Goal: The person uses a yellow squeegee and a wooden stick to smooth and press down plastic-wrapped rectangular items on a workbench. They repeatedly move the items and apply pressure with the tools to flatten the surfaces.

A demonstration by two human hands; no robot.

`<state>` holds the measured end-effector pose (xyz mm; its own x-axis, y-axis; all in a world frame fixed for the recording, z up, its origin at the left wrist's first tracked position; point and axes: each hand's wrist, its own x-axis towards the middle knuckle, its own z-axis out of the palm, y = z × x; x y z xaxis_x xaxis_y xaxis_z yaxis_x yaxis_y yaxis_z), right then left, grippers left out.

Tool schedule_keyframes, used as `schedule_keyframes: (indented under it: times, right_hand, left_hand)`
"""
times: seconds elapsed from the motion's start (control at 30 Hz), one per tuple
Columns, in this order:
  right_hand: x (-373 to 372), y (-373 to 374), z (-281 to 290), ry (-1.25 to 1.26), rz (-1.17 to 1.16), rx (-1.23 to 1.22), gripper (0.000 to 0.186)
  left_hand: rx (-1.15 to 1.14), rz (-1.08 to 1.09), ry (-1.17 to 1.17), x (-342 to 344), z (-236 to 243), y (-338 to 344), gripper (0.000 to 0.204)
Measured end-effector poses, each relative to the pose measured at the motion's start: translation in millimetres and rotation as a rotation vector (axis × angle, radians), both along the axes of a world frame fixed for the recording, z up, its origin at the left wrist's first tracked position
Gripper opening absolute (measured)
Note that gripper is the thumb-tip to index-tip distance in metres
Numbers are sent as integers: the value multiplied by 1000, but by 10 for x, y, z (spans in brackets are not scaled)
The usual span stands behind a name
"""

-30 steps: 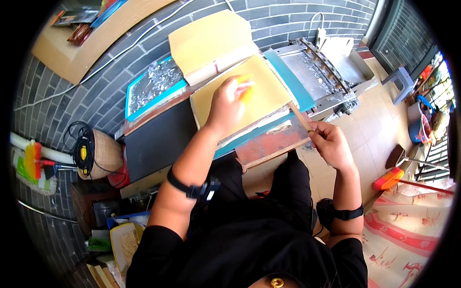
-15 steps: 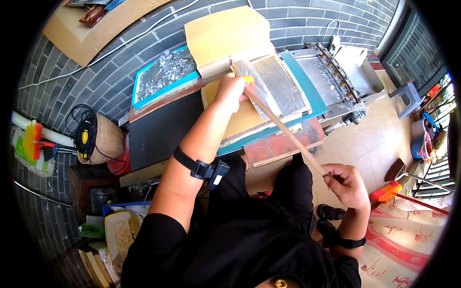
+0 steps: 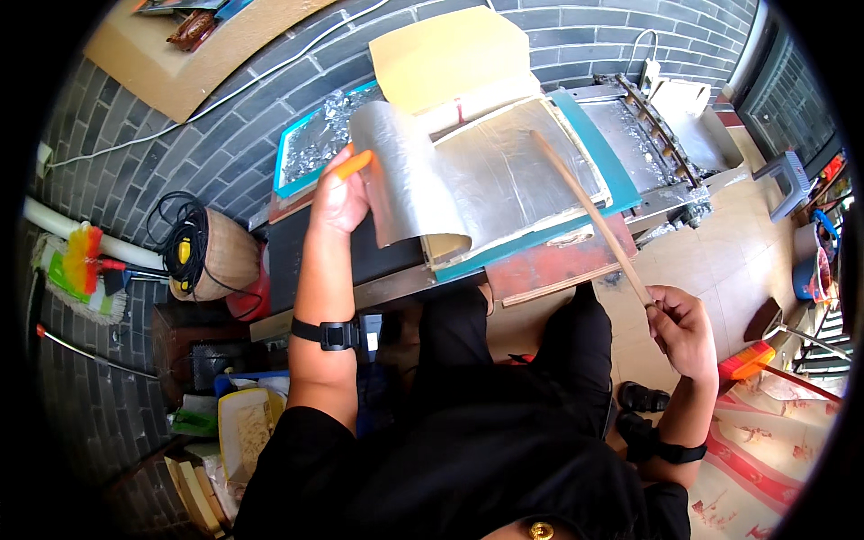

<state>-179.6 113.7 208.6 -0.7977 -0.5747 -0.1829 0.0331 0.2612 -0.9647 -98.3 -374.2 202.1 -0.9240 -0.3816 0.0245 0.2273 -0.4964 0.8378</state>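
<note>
Swung leftward since the earlier frame, a thin, curling silvery sheet arches over one end of a creased, film-topped paper stack, clamped in the left hand's orange-capped fingers; the right hand's fingers pinch a slim wooden stick.

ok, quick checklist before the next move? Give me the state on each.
1. Left grip has the sheet: ok, held at its edge.
2. Sheet flat: not ok, raised and curled.
3. Right grip has the stick: ok, near its lower end.
4. Stick touching the stack: cannot tell; its far end overlies it in view.
5. Stack on the teal mat: ok.
6. Sheet clear of the blue tray: cannot tell; they overlap in view.
</note>
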Motion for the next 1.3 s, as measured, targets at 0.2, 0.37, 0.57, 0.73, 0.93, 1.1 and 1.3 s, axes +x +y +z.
schedule_keyframes:
  times: [0.2,0.37,0.57,0.73,0.93,1.1,1.3]
  right_hand:
    - [-2,-215,13,-2,77,35,21]
    - [-13,-338,23,40,131,71,22]
    - [-20,-476,105,10,111,134,21]
    - [-46,-693,198,58,156,179,20]
    - [-71,-1086,233,200,334,191,21]
    - [15,-1560,345,372,602,270,20]
    - [132,-1978,382,438,793,253,18]
  left_hand:
    - [-62,77,29,540,-32,-426,36]
    - [-79,232,-55,1034,-305,-946,30]
    - [-84,223,-180,1497,-446,-1147,37]
    - [-159,217,-282,1770,-537,-1275,46]
    - [-240,254,-468,1900,-699,-1475,43]
    - [-318,252,-609,1973,-772,-1610,37]
    - [-371,248,-670,1892,-665,-1619,32]
